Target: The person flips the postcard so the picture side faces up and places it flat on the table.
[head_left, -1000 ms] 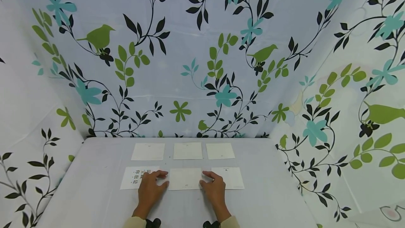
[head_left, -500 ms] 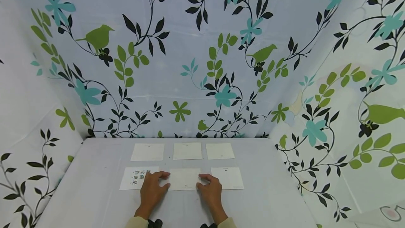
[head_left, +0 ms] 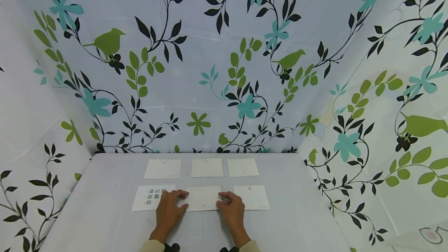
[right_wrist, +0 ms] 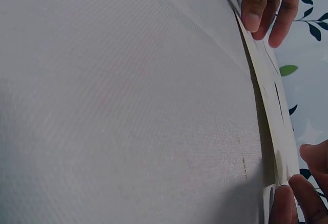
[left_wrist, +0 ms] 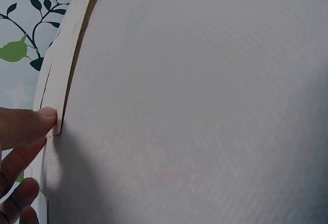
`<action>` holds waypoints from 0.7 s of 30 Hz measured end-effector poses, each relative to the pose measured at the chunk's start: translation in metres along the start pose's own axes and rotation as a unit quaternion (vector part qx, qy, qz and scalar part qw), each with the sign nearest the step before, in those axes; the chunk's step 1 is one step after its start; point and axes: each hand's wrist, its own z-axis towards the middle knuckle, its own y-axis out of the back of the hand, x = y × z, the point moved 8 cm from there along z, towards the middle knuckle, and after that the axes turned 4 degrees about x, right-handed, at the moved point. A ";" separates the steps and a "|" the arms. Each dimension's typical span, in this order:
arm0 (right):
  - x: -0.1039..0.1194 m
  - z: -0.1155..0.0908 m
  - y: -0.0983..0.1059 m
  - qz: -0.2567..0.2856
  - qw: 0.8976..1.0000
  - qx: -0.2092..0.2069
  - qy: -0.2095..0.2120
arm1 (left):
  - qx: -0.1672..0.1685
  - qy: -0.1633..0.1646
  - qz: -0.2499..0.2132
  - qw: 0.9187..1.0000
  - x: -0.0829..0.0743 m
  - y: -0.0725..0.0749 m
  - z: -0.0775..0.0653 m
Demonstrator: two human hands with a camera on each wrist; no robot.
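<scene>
In the head view a blank off-white card (head_left: pixel 203 198) lies mid-front on the white table, between my two hands. At its left edge my left hand (head_left: pixel 168 211) rests with thumb and index finger apart in a C shape, its thumb touching the near corner. My right hand (head_left: pixel 232 213) mirrors this at the right edge. To the left lies a card with black printed characters (head_left: pixel 147 197), partly covered by my left hand. A white card (head_left: pixel 257 197) lies just right of my right hand. Both wrist views show the middle card edge-on, with a thin dark shadow under its near edge.
A back row holds three more pale cards, namely a left card (head_left: pixel 162 169), a middle card (head_left: pixel 206 167) and a right card (head_left: pixel 243 167). Patterned cloth (head_left: pixel 196 69) with leaves and birds hangs behind and beside the white table (head_left: pixel 105 221).
Both hands have moved slightly inward toward each other, onto the middle card's side edges, uncovering more of the printed card. The other cards have stayed in place.
</scene>
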 end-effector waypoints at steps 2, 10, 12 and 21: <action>0.000 0.001 0.001 0.011 1.000 -0.002 -0.001 | 0.001 0.001 0.001 1.000 0.000 0.000 0.000; -0.001 0.005 0.004 0.048 0.999 -0.008 -0.008 | 0.000 -0.005 0.008 1.000 -0.004 0.003 0.000; -0.001 0.006 0.004 0.060 0.998 0.002 -0.015 | 0.000 -0.006 0.008 1.000 -0.005 0.004 0.000; -0.005 0.009 0.000 0.114 0.990 0.066 -0.049 | -0.006 -0.005 -0.020 1.000 -0.005 0.006 0.000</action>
